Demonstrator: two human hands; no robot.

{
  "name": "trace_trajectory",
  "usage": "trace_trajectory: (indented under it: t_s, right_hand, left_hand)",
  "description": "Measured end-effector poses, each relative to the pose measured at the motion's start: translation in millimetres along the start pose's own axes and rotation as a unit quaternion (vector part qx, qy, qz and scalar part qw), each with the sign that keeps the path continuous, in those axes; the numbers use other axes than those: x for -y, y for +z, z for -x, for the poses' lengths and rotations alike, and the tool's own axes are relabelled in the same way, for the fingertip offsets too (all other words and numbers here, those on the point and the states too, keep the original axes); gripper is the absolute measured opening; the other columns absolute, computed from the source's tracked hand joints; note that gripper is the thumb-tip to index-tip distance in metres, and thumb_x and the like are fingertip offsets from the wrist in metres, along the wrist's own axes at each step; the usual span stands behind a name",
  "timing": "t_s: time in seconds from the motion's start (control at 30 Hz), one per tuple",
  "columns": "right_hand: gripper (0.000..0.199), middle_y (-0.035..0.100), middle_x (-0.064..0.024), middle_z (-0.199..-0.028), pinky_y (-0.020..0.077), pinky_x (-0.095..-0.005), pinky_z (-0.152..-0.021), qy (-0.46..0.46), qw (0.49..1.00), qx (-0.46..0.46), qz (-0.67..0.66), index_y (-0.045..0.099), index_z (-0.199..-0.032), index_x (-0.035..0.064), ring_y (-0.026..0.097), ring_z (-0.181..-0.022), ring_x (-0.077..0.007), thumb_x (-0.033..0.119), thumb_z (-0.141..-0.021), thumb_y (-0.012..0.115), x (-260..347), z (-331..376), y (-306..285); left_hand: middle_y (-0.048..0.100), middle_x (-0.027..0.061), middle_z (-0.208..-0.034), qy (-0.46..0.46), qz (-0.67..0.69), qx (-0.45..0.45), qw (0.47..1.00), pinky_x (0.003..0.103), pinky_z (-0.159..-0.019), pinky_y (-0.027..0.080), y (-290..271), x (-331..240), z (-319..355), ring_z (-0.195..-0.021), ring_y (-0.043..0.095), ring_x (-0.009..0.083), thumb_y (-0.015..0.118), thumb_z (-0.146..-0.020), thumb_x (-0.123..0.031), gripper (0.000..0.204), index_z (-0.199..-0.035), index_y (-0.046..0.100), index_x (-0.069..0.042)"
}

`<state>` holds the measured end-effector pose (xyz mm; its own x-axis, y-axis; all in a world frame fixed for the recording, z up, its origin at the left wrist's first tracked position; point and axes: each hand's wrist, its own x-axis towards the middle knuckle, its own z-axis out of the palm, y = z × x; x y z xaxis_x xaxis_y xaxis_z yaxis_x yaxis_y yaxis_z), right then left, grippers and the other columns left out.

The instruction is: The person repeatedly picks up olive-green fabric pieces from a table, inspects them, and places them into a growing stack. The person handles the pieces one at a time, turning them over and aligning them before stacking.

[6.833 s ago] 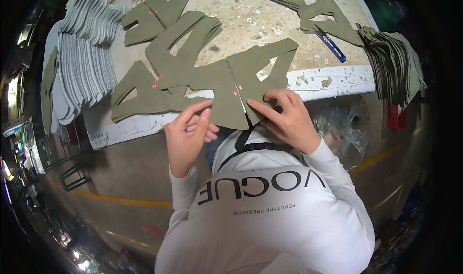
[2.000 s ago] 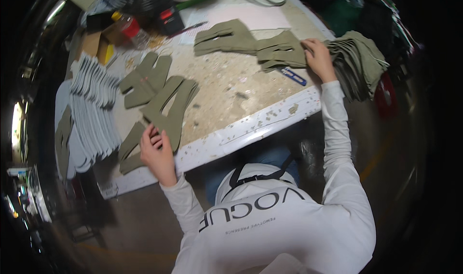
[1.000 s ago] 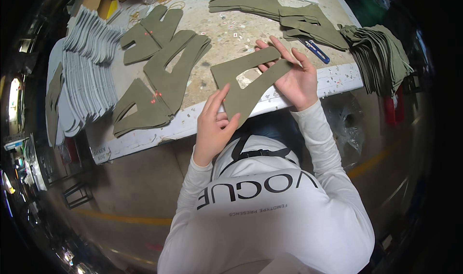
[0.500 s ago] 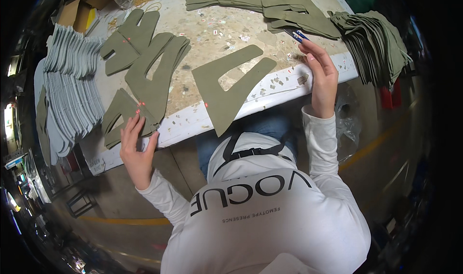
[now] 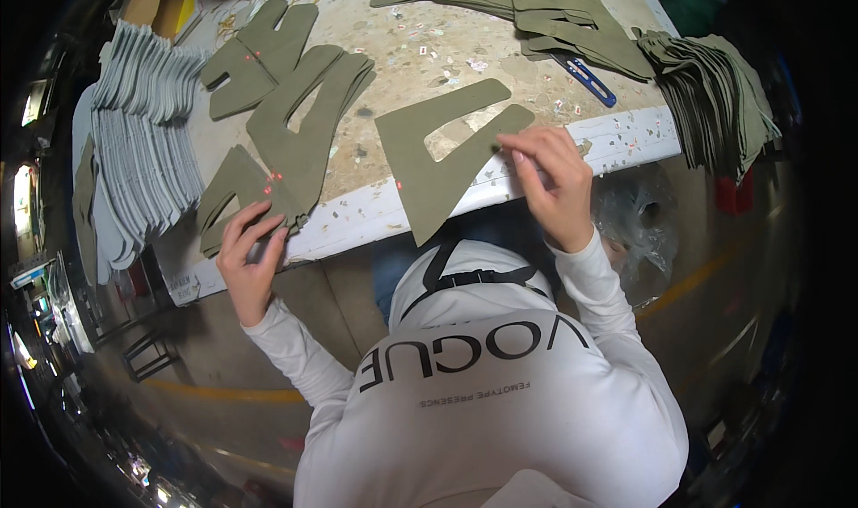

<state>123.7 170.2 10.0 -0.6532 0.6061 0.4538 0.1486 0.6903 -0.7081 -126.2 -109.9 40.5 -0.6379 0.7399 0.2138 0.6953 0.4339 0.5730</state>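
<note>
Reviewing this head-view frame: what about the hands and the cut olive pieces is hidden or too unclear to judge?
- Left hand: its fingers lie on the olive pile at the table edge; whether they pinch a layer cannot be seen.
- Right hand: fingertips touch the V-shaped olive piece; its own fingers hide the grip.
- Olive stack at right: the layer count is too fine to read.
- Grey stack: bent and blurred near the fisheye rim.

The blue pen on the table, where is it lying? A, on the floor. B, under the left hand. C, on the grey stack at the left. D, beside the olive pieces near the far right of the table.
D: the blue pen lies on the table just beside the olive pieces at the far right, apart from both hands.
</note>
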Motion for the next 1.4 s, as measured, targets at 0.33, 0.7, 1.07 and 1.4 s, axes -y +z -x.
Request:
trace_trajectory:
  t_s: [0.33,0.7,1.07,1.4]
  right_hand:
    - [0.037,0.061,-0.0057,-0.11,0.0412,-0.0388,-0.091,-0.1,0.982,0.16,0.027,0.07,-0.112,0.0116,0.055,-0.107,-0.0254,0.015,-0.075,0.073,27,29,25]
    - [0.045,0.061,-0.0054,-0.116,0.0408,-0.0394,-0.092,-0.106,0.985,0.127,0.044,0.071,-0.114,0.0162,0.056,-0.11,-0.0267,0.006,-0.07,0.073,24,39,33]
    - [0.04,0.066,-0.0065,-0.104,0.0439,-0.0418,-0.094,-0.136,0.984,0.111,0.018,0.073,-0.102,0.0101,0.062,-0.107,-0.0275,-0.001,-0.063,0.07,16,39,36]
    - [0.035,0.067,-0.0069,-0.107,0.0442,-0.0409,-0.096,-0.141,0.982,0.122,0.034,0.074,-0.101,0.0105,0.064,-0.109,-0.0274,-0.001,-0.068,0.071,18,37,28]
  left_hand:
    - [0.072,0.0091,-0.094,-0.114,0.191,-0.307,0.925,0.024,-0.079,0.052,10,17,-11,-0.085,0.066,0.0125,0.065,-0.092,-0.003,0.013,-0.101,0.071,0.005]
    - [0.074,0.01,-0.098,0.127,0.072,-0.146,0.978,0.035,-0.082,0.057,109,-72,14,-0.096,0.071,0.0241,0.07,-0.081,0.003,0.019,-0.099,0.075,-0.003]
    - [0.073,0.0071,-0.102,0.223,0.039,-0.096,0.969,0.042,-0.092,0.053,113,-69,44,-0.103,0.069,0.024,0.075,-0.075,-0.001,0.024,-0.099,0.074,-0.006]
    - [0.072,0.004,-0.107,0.255,0.012,-0.103,0.961,0.038,-0.093,0.053,108,-68,46,-0.108,0.067,0.0186,0.073,-0.08,-0.011,0.016,-0.096,0.073,-0.009]
